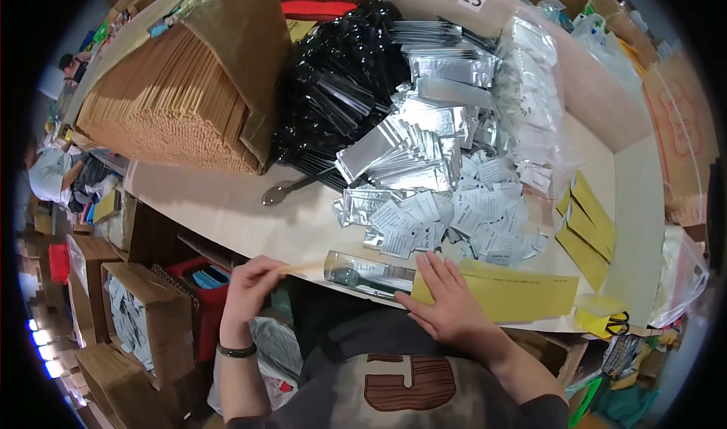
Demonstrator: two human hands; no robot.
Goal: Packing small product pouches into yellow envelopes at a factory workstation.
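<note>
The left hand (pixel 250 285) pinches a thin wooden stick (pixel 301 268) between thumb and fingertips; its grip is closed on the near end, and the stick runs from there toward the right, its far tip almost at the mouth of a clear plastic sleeve (pixel 369 274). That sleeve lies flat at the near edge of the desk (pixel 227 209), just right of the left grip, and a dark spoon-like utensil shows inside it (the detail is blurred). A dark band sits on the left wrist.

The right hand (pixel 448 299) lies palm down with fingers spread flat, so its grip is open and holds nothing; it presses on the right end of the sleeve and on the left end of a long yellow paper envelope (pixel 522 293) that stretches away to its right.

Beyond both grips, farther across the desk, lies a heap of small white sachets (pixel 469 217), and past those a pile of silver foil packets (pixel 413 145). A loose metal spoon (pixel 291 189) lies up and to the right of the left grip. Farther off sit a mound of black utensils in clear wrap (pixel 341 73) and a big block of wooden sticks (pixel 163 103) in brown paper. More yellow envelopes (pixel 587 228) lie far right of the right grip.
</note>
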